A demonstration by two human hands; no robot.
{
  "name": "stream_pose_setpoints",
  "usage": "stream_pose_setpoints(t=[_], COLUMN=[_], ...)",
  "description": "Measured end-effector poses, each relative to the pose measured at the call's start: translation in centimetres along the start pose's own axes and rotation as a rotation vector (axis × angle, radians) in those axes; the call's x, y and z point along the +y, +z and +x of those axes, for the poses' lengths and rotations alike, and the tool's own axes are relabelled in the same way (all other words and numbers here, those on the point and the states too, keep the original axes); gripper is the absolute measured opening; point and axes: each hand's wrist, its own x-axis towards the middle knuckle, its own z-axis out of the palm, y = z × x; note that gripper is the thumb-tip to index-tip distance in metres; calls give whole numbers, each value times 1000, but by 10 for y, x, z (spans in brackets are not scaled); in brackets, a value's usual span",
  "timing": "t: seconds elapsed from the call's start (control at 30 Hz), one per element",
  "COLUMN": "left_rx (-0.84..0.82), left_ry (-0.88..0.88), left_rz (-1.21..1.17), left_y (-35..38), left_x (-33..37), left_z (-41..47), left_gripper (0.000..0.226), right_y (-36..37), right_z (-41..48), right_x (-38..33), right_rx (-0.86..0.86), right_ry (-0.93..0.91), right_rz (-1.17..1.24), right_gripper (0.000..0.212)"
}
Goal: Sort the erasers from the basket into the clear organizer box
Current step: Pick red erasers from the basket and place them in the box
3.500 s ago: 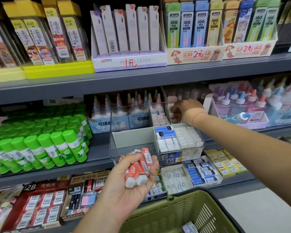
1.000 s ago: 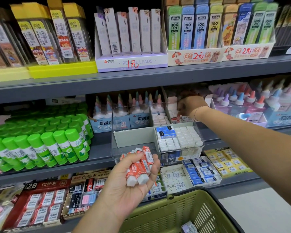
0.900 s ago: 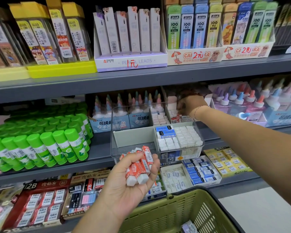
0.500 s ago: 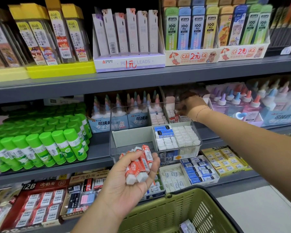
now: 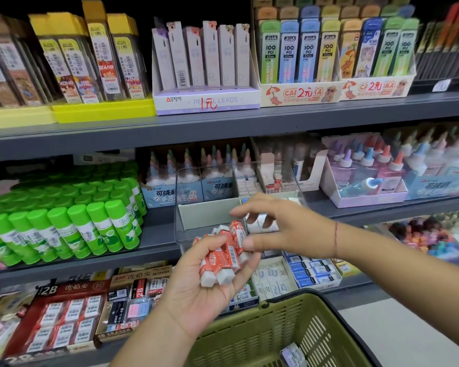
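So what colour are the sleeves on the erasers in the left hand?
Red-orange sleeves with white print, on white erasers in the left hand; head view.

Head view faces shelves (image 5: 223, 128) closely, angled perhaps slightly downward.

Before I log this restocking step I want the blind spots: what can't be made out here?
Head view only:
- Front-right compartment of the clear organizer box: mostly covered by the right hand.
- Count of red-sleeved erasers: they overlap in the left hand.
- Green basket: contents cut off by the bottom edge.
- Small eraser-sleeve print: too blurred.
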Motion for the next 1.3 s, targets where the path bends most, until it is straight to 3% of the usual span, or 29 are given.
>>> stream_pose_setpoints(t=[0.07,0.2,0.43,0.57,0.67,0.73,0.87,0.9,1.13,1.3], left_rx=[4,-24,25,33,29,27,25,25,32,27], left_ry=[-17,-87,-69,-69,-63,-60,-59,-59,-62,-59], left_rz=[31,37,-2,13,37,39,44,45,38,36], left_y=[0,-1,-1,-3,-4,-5,-5,-5,-5,-7], left_x=[-2,-5,0,0,0,1,1,1,0,2], left_z=[-1,-3,2,4,4,4,4,4,6,6], left_gripper=[52,59,64,67,73,71,74,74,75,78], right_y=[7,5,2,-13,-47,-71,-99,-102,-101,-87], right_z=[-2,-4,-9,-8,2,13,31,36,74,94], right_x=[3,5,6,11,27,41,69,70,67,87], right_rx=[-28,-1,43,153,270,344,344,315,55,-8], right_ry=[64,106,152,230,305,390,583,596,473,589], right_rz=[22,171,697,893,912,797,-278,-434,-735,-816], right_gripper=[52,34,21,25,13,10,41,43,9,21])
